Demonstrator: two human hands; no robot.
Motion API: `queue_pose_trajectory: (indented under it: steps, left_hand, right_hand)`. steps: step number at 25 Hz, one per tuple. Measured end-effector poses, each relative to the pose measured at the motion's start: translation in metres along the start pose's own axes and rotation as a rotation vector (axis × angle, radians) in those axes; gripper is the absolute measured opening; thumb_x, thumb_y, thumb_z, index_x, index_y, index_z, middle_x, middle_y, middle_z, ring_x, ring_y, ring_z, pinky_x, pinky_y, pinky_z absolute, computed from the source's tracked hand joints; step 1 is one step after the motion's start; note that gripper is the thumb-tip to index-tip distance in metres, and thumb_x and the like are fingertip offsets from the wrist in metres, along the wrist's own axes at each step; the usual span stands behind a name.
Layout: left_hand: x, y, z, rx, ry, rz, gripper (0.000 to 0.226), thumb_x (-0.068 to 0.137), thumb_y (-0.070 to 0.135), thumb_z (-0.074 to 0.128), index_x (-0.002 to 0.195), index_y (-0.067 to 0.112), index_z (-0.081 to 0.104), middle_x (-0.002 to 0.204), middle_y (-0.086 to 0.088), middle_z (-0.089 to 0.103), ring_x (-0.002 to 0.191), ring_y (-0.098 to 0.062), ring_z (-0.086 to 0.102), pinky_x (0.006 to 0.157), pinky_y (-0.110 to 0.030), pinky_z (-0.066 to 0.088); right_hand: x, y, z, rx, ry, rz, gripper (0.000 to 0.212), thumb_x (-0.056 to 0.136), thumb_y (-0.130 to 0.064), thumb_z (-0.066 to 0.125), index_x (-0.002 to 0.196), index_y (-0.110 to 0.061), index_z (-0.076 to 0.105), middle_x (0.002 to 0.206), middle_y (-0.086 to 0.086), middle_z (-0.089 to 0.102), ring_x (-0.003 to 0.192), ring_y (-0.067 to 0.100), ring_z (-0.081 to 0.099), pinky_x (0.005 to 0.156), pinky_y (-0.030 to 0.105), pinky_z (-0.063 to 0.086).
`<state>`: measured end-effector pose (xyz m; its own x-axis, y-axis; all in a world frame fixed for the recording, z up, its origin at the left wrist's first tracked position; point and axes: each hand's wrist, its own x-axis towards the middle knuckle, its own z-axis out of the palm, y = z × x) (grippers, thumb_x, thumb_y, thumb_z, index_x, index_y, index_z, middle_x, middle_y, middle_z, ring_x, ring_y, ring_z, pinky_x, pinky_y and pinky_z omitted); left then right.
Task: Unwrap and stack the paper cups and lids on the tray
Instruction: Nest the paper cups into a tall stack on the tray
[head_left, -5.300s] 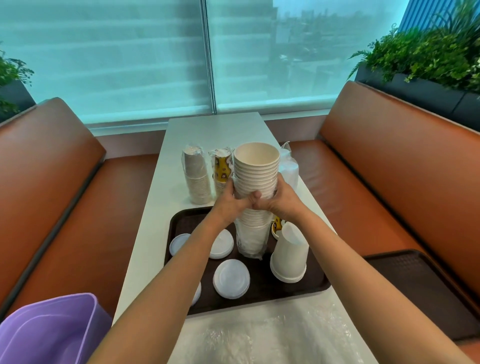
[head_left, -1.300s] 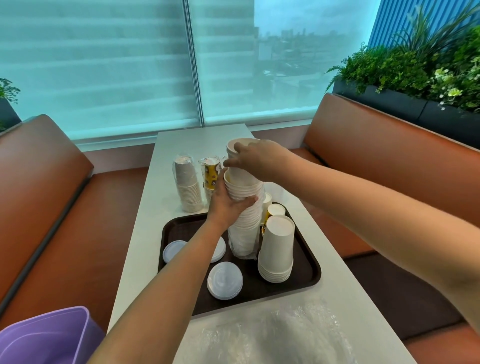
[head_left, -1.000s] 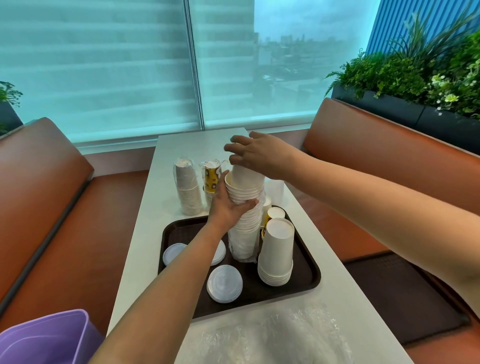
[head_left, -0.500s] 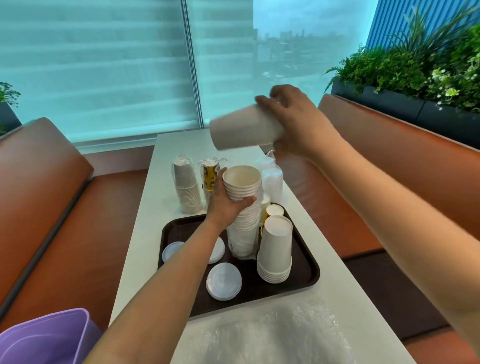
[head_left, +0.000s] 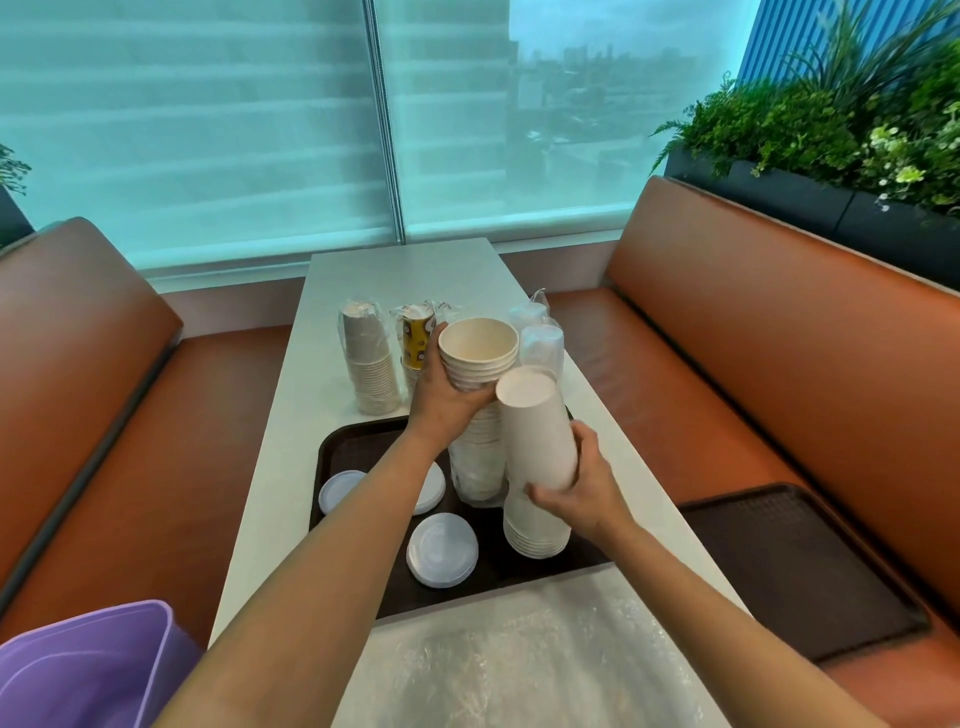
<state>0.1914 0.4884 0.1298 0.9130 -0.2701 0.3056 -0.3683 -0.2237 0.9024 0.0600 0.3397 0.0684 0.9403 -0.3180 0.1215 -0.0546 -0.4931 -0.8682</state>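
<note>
A: Well, start with each grip. What is the right hand (head_left: 582, 486) holding?

B: Its fingers curl round one plain white paper cup (head_left: 535, 426), turned upside down and leaning a little, bottom facing up. The cup sits over the short pile of upturned white paper cups (head_left: 537, 530) at the tray's 3 o'clock side; how far it has slid on I cannot tell.

A: And the left hand (head_left: 447, 397)?

B: It grips the tall stack of cream paper cups, mouths up (head_left: 478, 358), near its top. The stack stands at the tray's centre, its lower part in clear wrap (head_left: 475, 480).

A: The tray itself?

B: A dark brown plastic tray (head_left: 363, 441) on the long white desk (head_left: 405, 270). Round white plastic lids lie flat on it: one pile (head_left: 441, 550) at 6 o'clock, a lid (head_left: 340, 491) at 9 o'clock, another (head_left: 431, 488) partly under the left forearm.

A: Beyond the tray?

B: At its 12 o'clock, on the desk, stand a wrapped stack of pale paper cups (head_left: 369, 358), a wrapped stack of yellow printed cups (head_left: 417, 338) behind the left hand, and wrapped clear plastic lids (head_left: 540, 335) at 1 o'clock.

A: Nearer the person?

B: Crumpled clear film (head_left: 519, 665) on the desk at 6 o'clock, a purple plastic bin (head_left: 88, 670) at 8 o'clock, and a second dark tray (head_left: 800, 561) on the orange bench seat (head_left: 649, 374) at 3 o'clock.
</note>
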Motion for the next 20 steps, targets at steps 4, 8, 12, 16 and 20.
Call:
queue_pose_trajectory:
  steps: [4,8,12,16,20]
  left_hand:
    - [0.000,0.002,0.000,0.036,-0.011,-0.004,0.099,0.067,0.022,0.084,0.145,0.020,0.023,0.141,-0.004,0.042,0.127,-0.019,0.042,0.100,-0.024,0.034]
    - [0.000,0.005,0.000,0.032,-0.003,-0.003,0.097,0.067,0.022,0.084,0.143,0.019,0.024,0.140,-0.003,0.043,0.124,-0.016,0.043,0.099,-0.024,0.034]
    - [-0.004,0.006,0.002,-0.011,0.002,-0.050,0.091,0.067,0.025,0.084,0.140,0.021,0.030,0.126,0.003,0.049,0.114,-0.011,0.046,0.089,-0.021,0.038]
    - [-0.008,0.001,0.002,-0.037,-0.017,-0.112,0.089,0.068,0.029,0.083,0.141,0.020,0.032,0.123,0.005,0.051,0.108,-0.010,0.049,0.084,-0.019,0.039]
    - [-0.006,0.002,0.001,-0.054,-0.033,-0.139,0.090,0.068,0.027,0.083,0.141,0.020,0.031,0.132,0.000,0.049,0.119,-0.016,0.048,0.091,-0.023,0.040]
  right_hand:
    - [-0.014,0.042,0.011,-0.029,-0.127,0.164,0.101,0.063,-0.038,0.083,0.142,-0.022,0.022,0.131,-0.004,0.044,0.124,0.020,0.045,0.095,0.029,0.039]
    - [0.005,0.002,-0.003,0.031,0.230,-0.297,0.074,0.080,-0.053,0.058,0.136,-0.010,0.035,0.136,0.005,0.039,0.129,0.005,0.036,0.108,0.017,0.026]
    - [0.054,-0.097,-0.032,-0.333,0.148,-0.535,0.046,0.083,-0.034,0.056,0.121,-0.009,0.060,0.125,0.010,0.055,0.119,0.020,0.047,0.102,0.017,0.030]
    - [0.089,-0.139,-0.032,-0.839,-0.324,-0.432,0.037,0.089,-0.023,0.061,0.125,-0.017,0.058,0.127,0.006,0.060,0.117,0.025,0.053,0.100,0.036,0.037]
    - [0.088,-0.143,-0.028,-0.824,-0.358,-0.390,0.010,0.091,-0.015,0.055,0.092,-0.013,0.064,0.098,0.016,0.067,0.087,0.030,0.056,0.071,0.031,0.037]
